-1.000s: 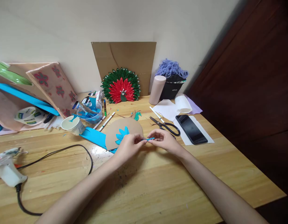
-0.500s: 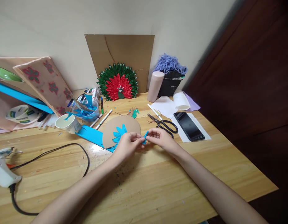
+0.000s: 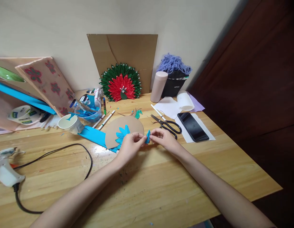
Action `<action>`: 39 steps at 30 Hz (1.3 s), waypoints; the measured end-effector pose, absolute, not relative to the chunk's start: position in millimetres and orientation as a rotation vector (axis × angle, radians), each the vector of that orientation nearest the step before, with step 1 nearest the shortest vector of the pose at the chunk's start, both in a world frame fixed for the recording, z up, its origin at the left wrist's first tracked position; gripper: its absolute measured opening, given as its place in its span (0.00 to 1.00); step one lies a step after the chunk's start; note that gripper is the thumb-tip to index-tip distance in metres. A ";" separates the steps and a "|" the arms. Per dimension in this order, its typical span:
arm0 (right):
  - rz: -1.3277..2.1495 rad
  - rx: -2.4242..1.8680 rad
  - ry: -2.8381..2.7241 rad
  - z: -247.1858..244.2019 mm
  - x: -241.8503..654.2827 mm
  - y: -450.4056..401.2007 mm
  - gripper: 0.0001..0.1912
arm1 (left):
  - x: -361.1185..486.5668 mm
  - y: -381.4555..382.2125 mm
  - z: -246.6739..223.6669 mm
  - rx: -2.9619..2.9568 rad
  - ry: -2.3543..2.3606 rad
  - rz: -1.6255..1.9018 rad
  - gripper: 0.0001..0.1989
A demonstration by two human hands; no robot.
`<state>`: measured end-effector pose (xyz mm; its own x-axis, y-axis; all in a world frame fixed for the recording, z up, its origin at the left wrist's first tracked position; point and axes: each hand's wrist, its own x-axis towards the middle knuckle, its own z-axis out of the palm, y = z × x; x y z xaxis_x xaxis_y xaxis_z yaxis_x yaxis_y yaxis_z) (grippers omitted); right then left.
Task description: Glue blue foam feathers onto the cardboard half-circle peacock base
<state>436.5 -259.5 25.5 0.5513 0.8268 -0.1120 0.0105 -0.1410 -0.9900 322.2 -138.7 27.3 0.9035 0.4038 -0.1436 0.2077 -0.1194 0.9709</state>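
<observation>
A small folded blue paper piece (image 3: 148, 136) is pinched between the fingertips of my left hand (image 3: 132, 145) and my right hand (image 3: 166, 139). Both hands are above the table, in front of a round cardboard disc (image 3: 113, 130). Blue paper petals (image 3: 122, 134) lie on the disc, partly hidden behind my left hand. Under the disc's left side a blue strip (image 3: 92, 135) sticks out. Black-handled scissors (image 3: 169, 125) lie open just behind my right hand.
A glue gun (image 3: 6, 169) with a black cord lies at the left. Behind stand a paper cup (image 3: 70, 124), a tub of blue scraps (image 3: 91, 115), a red and green petal fan (image 3: 121, 84) and a pink bottle (image 3: 159, 87). A phone (image 3: 193, 127) lies at the right.
The blue piece has turned between my fingertips and shows a broader face. The whole view has shifted slightly.
</observation>
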 end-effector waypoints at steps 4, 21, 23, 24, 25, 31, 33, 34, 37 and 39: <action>0.818 -1.591 -0.732 24.0 437.2 -259.0 0.08 | 321.0 -138.6 25.8 1.767 0.468 0.241 0.17; 0.819 -1.605 -0.693 24.5 432.8 -258.1 0.10 | 319.9 -137.5 28.8 1.789 0.502 0.245 0.15; 0.822 -1.612 -0.697 24.6 432.6 -258.2 0.09 | 319.6 -136.3 27.9 1.789 0.511 0.256 0.15; 0.822 -1.615 -0.699 24.6 432.8 -258.3 0.09 | 319.5 -135.5 27.6 1.790 0.517 0.265 0.15; 0.821 -1.617 -0.701 24.7 433.0 -258.4 0.09 | 319.6 -134.8 27.4 1.793 0.524 0.272 0.15; 0.790 -1.633 -0.698 26.6 432.9 -258.9 0.08 | 319.7 -134.0 31.9 1.790 0.559 0.284 0.14; 0.773 -1.634 -0.697 27.3 432.5 -258.9 0.08 | 319.9 -134.3 34.0 1.783 0.563 0.292 0.14; 0.771 -1.632 -0.699 27.5 432.4 -258.9 0.08 | 320.1 -134.2 34.7 1.778 0.566 0.298 0.14; 0.786 -1.621 -0.710 27.8 431.9 -258.9 0.09 | 321.2 -133.4 35.0 1.759 0.573 0.304 0.14; 0.799 -1.609 -0.717 27.5 431.6 -258.9 0.09 | 321.7 -132.7 34.0 1.753 0.574 0.300 0.14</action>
<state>431.6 -258.9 27.5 0.5823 0.8041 -0.1199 0.0318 -0.1699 -0.9850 321.7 -132.7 34.0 0.8447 0.5261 -0.0988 0.2191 -0.1713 0.9605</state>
